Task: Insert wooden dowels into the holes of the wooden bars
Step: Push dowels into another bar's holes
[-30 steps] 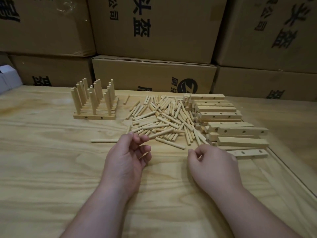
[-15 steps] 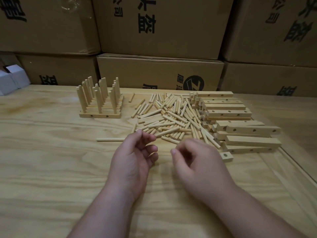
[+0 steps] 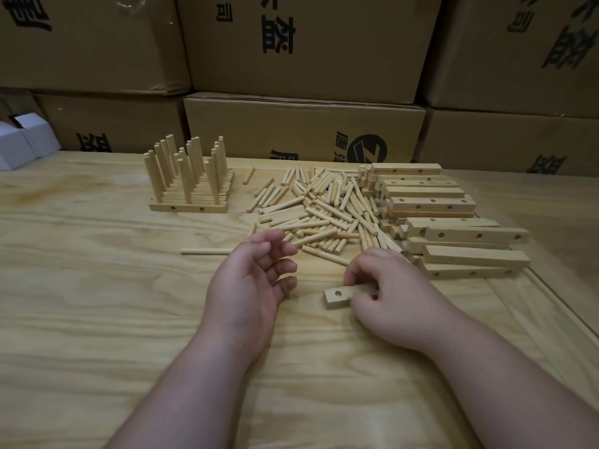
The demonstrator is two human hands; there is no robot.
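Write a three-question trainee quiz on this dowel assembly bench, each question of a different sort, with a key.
1. True or false: the right hand grips a wooden bar that lies on the table.
2. Multiple choice: where do the finished bars with upright dowels stand? A) left of the loose dowel pile; B) on top of the stack of empty bars; C) on a cardboard box.
3. Fill in: the left hand holds ____.

Key: 1. true; 2. A; 3. nothing (its fingers are loosely curled and empty).
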